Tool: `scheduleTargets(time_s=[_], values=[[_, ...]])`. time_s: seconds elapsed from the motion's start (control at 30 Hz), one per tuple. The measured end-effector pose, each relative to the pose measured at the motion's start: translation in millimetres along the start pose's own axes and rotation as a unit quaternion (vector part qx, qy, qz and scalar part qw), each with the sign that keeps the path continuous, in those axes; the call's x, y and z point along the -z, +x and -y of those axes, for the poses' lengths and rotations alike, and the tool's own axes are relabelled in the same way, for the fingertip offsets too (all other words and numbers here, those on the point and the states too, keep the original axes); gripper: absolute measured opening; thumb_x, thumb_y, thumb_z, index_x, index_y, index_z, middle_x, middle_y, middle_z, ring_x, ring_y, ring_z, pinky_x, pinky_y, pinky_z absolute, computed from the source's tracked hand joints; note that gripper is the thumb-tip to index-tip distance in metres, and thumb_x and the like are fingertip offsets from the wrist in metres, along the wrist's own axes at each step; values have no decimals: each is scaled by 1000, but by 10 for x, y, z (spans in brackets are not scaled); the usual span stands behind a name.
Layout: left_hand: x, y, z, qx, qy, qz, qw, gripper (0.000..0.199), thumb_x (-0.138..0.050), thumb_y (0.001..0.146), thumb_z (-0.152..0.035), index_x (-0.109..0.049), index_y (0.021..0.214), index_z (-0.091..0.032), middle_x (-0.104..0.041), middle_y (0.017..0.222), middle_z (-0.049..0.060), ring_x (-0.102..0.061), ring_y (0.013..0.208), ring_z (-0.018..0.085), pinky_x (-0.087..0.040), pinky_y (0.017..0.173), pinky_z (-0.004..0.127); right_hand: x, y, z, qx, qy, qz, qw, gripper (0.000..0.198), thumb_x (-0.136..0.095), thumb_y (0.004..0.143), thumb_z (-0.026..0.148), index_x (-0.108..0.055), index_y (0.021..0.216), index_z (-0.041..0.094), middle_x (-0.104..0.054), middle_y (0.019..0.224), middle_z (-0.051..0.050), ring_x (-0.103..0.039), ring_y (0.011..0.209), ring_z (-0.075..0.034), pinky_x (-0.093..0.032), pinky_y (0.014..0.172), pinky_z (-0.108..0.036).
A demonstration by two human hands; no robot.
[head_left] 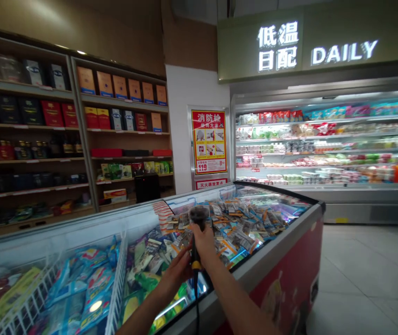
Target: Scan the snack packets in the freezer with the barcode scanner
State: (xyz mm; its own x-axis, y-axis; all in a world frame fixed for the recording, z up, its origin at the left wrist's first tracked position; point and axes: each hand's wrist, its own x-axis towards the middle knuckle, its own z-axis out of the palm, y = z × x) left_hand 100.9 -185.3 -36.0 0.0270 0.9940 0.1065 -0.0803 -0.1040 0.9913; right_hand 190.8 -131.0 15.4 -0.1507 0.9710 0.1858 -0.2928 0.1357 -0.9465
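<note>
Over the glass-topped chest freezer [272, 260], my right hand [204, 244] is closed around the handle of a black corded handheld scanner [199, 214]. Its head points away from me, and a yellow band marks the handle's lower end. A black cord [196, 298] hangs down from it toward me. My left hand [182, 264] lies against the left side of the handle, its fingertips partly hidden there. Beneath and beyond the scanner, many small orange-edged packets [241, 228] are heaped in the freezer. Green and yellow bags [146, 281] lie below my left forearm.
White wire dividers [117, 284] separate blue packages [94, 288] on the freezer's left. Shelves of boxes [120, 86] line the left wall. A red and yellow poster [210, 142] hangs ahead. A refrigerated display [359, 204] stands at the right, beyond a tiled floor [369, 274].
</note>
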Motion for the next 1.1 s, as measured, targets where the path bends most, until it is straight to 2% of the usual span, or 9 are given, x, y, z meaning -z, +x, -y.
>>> scheduleTargets(time_s=[0.1, 0.37, 0.5, 0.57, 0.67, 0.73, 0.8, 0.97, 1.1], values=[[38, -7, 32, 25, -91, -22, 995, 49, -47, 68, -55, -53, 107, -26, -61, 102, 6, -57, 91, 22, -45, 76, 37, -206, -4, -115, 63, -80, -34, 994, 18, -47, 71, 37, -56, 72, 20, -61, 71, -3, -55, 75, -19, -40, 65, -27], [240, 55, -175, -84, -123, -179, 973, 34, -58, 66, -37, -59, 94, -18, -63, 94, 5, -57, 86, 17, -43, 76, 28, -568, 182, -199, 87, -156, 88, 980, 19, -44, 74, 36, -56, 75, 22, -59, 79, -4, -52, 84, -21, -35, 79, -30], [449, 119, -391, -146, -153, -297, 931, 33, -58, 63, -43, -57, 78, -14, -61, 67, 2, -56, 60, 12, -43, 58, 23, -570, 301, -459, 170, -193, 133, 957, 29, -34, 79, 36, -57, 87, 21, -57, 99, -7, -45, 101, -21, -28, 90, -34], [572, 125, -486, -170, -166, -344, 909, 35, -57, 60, -48, -52, 70, -14, -56, 56, -2, -52, 50, 9, -41, 51, 22, -490, 304, -656, 206, -320, 156, 912, 31, -36, 78, 35, -56, 96, 19, -53, 109, -10, -42, 106, -24, -25, 92, -40], [695, 108, -543, -185, -152, -376, 895, 37, -56, 60, -51, -49, 66, -15, -53, 52, -3, -49, 45, 8, -38, 46, 20, -339, 273, -869, 298, -503, 219, 781, 31, -44, 74, 33, -57, 98, 18, -51, 114, -12, -37, 111, -29, -17, 92, -47], [718, 101, -514, -179, -135, -378, 898, 38, -56, 60, -51, -49, 65, -14, -52, 51, -3, -47, 44, 7, -36, 45, 20, -263, 274, -913, 328, -562, 235, 722, 29, -42, 75, 31, -58, 97, 20, -53, 111, -11, -38, 110, -28, -14, 93, -48], [708, 100, -447, -170, -127, -378, 901, 38, -56, 59, -51, -49, 64, -14, -51, 50, -3, -46, 42, 6, -34, 44, 19, -216, 310, -906, 333, -590, 227, 700, 29, -38, 77, 28, -57, 97, 21, -56, 108, -9, -40, 108, -26, -14, 93, -48], [677, 13, -315, -133, -128, -355, 916, 37, -53, 62, -51, -47, 62, -14, -48, 46, -4, -43, 38, 6, -33, 42, 20, -167, 452, -880, 329, -629, 190, 678, 28, -36, 76, 25, -58, 92, 17, -59, 101, -11, -47, 99, -25, -19, 89, -48], [762, -291, -472, -115, -119, -341, 926, 37, -53, 61, -50, -47, 63, -14, -50, 47, -2, -46, 40, 8, -35, 43, 21, -100, 547, -939, 305, -647, 171, 677, 24, -39, 73, 27, -58, 83, 16, -61, 93, -13, -52, 90, -26, -21, 85, -50]])
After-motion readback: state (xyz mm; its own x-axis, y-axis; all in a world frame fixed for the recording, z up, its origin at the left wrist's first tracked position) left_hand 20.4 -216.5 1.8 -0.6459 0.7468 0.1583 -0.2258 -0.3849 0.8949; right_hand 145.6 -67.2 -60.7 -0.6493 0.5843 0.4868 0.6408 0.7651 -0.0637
